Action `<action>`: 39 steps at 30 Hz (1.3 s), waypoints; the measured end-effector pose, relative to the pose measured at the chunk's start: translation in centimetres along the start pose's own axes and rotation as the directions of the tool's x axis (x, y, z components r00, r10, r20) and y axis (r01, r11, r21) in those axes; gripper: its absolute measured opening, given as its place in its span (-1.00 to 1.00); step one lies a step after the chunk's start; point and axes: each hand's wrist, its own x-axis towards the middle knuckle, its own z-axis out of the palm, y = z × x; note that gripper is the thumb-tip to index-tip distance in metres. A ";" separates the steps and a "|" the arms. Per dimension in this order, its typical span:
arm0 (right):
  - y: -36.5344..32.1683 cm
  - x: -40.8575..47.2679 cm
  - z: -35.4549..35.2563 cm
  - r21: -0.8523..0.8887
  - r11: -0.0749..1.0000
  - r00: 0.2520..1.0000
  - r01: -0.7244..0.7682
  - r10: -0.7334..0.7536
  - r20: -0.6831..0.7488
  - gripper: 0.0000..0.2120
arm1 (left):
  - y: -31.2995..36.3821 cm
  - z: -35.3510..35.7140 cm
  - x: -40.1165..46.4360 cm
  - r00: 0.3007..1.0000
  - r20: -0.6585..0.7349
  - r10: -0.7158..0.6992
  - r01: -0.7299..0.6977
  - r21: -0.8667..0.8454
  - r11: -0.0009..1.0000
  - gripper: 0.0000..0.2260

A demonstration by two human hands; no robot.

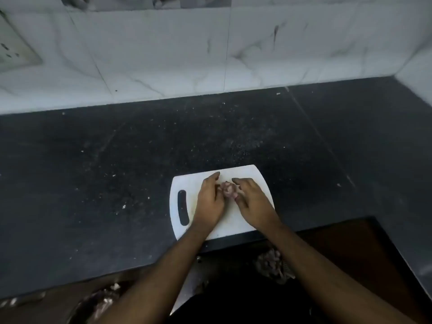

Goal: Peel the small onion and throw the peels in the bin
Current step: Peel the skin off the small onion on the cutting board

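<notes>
stage: peeling underway, judged partial | small onion [228, 190] sitting on white cutting board [243, 218] on dark desk [93, 183], between both hands | left hand [210, 202] and right hand [253, 204] fingers pinching its sides, skin looking purplish and loose | remaining: finishing peel, binning peels; bin not clearly identifiable.

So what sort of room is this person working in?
Most likely a home kitchen: a dark stone counter against a marble-tiled wall, with a white cutting board where both hands gather onion peels.
</notes>
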 end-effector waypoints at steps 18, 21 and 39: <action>2.8 2.0 1.1 0.186 0.976 0.993 0.110 -0.117 0.026 -0.67 | -1.2 1.5 -1.0 0.995 -0.100 -0.015 0.018 0.029 0.999 -0.57; 2.7 1.9 1.0 0.199 0.973 0.993 0.114 -0.120 0.019 -0.73 | -1.7 1.7 -1.1 0.996 -0.086 0.032 -0.024 0.095 0.995 -0.54; 3.1 0.9 1.7 0.123 0.978 0.983 0.170 -0.160 -0.085 -0.93 | -3.8 1.5 -1.5 0.989 -0.040 0.144 -0.142 0.055 0.988 -0.48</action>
